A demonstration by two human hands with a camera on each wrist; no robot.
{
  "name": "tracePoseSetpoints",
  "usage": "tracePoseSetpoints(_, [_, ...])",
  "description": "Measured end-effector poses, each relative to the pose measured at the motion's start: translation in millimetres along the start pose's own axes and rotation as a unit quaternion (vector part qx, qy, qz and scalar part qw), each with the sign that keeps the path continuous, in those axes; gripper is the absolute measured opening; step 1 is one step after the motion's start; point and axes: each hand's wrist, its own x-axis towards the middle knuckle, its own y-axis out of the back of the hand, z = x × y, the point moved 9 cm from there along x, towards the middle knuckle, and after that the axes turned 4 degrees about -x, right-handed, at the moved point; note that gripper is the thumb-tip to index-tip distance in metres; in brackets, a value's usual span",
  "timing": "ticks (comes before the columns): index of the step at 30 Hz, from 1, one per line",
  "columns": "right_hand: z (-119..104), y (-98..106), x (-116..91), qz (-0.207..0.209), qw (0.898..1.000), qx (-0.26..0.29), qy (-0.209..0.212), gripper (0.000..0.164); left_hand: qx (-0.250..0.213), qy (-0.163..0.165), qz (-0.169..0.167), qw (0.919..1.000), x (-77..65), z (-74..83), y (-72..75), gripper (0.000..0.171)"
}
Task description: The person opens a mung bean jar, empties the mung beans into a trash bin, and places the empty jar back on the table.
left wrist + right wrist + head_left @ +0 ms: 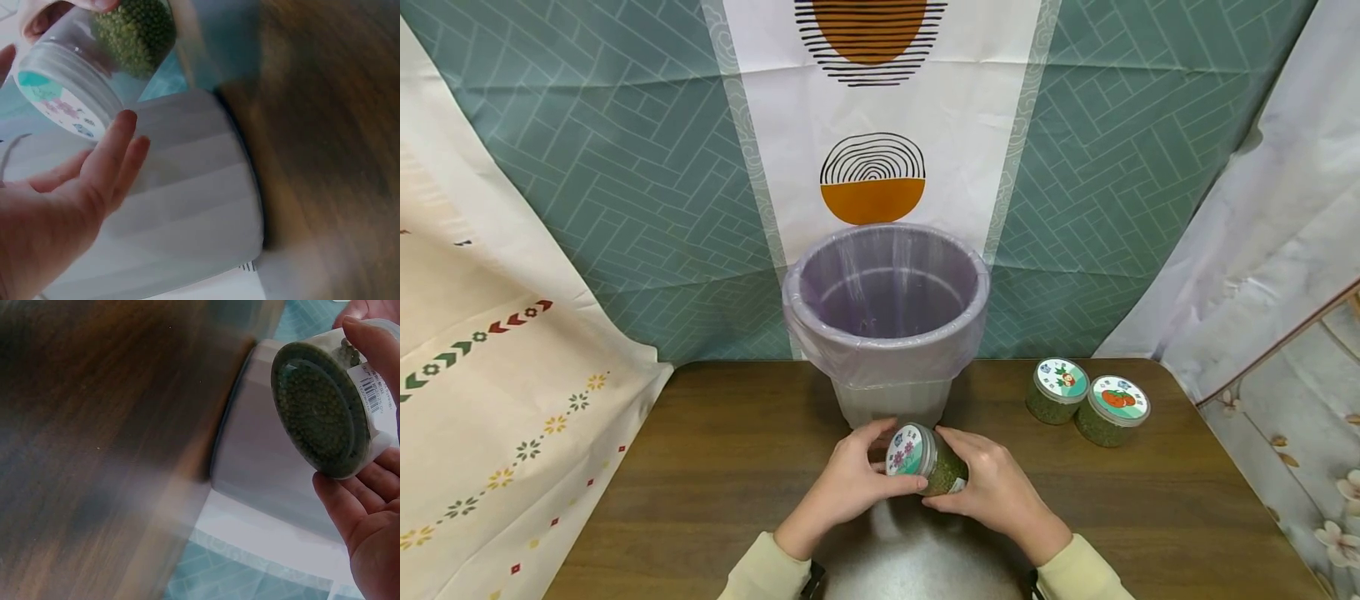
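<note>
Tilted on its side, a clear jar of green beans [945, 467] is held between both hands in front of the bin. Its round lid [906, 450], labelled with pink flowers, faces left. My left hand [852, 477] grips the lid end, thumb along the near rim and fingertips at the far side. Around the base end, my right hand [992, 479] holds the jar between thumb and fingers. The right wrist view shows the jar's bottom [315, 412] full of beans and a barcode sticker [373, 394] on its side.
A white bin [891, 400] lined with a thin purple bag [977, 325] stands right behind the jar. Two lidded jars, one with a radish-like picture [1060, 379] and one with an orange pumpkin [1118, 400], sit at the back right of the wooden table [715, 475].
</note>
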Motion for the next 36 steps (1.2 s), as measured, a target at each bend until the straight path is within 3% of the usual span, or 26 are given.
tracePoseSetpoints(4, [1,0,0,-0.002,1.000,0.000,-0.001,0.086,-0.011,-0.055,-0.039,0.9976,0.8,12.2,-3.2,0.089])
tracePoseSetpoints(9, [-1,0,1,-0.006,1.000,0.005,0.008,0.085,0.044,-0.081,-0.069,0.9933,-0.6,18.5,-7.0,0.092])
tracePoseSetpoints(13, [-2,0,0,-0.009,1.000,0.006,0.011,0.086,0.076,-0.069,-0.066,0.9925,-1.4,18.1,-7.3,0.087])
tracePoseSetpoints(19, [-1,-2,-1,-0.011,1.000,0.007,0.007,0.086,0.052,-0.038,-0.051,0.9966,-0.8,15.6,-5.1,0.081])
tracePoseSetpoints(30, [-2,-4,-2,-0.004,1.000,0.018,0.011,0.086,0.060,-0.006,-0.007,0.9982,-0.6,14.8,2.6,0.072])
tracePoseSetpoints(36, [-4,-3,-2,0.000,1.000,0.024,0.015,0.085,0.098,0.005,0.019,0.9950,-1.7,13.9,6.7,0.063])
